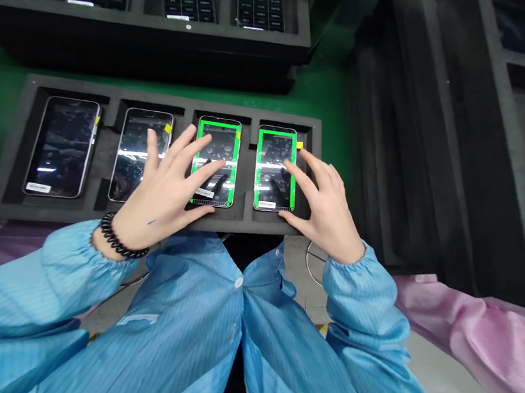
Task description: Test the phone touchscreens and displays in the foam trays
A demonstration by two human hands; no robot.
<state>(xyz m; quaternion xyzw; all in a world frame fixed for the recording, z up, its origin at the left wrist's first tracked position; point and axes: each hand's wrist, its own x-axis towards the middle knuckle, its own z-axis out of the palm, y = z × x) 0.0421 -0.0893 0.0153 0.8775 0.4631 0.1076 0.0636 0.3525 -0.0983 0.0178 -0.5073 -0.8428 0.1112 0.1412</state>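
Note:
In front of me lies a black foam tray (143,223) with several smartphones in its slots. Fingers spread, my left hand (166,190) reaches over the third smartphone (225,182), whose screen shows a green border. It partly covers the second smartphone (126,166), which has a dark screen and a yellow sticker. My right hand (326,205), also open, is at the right-hand smartphone (270,168), with its index finger over that green-bordered screen. Whether the fingertips touch the glass, I cannot tell. The leftmost smartphone (60,150) is dark and has a white label.
Beyond the tray stands a raised black foam tray (244,38) of devices with lists on their screens. Large black foam trays (426,128) are at the right. The work surface (324,95) is green. Pink sleeves (476,334) of people show on both sides.

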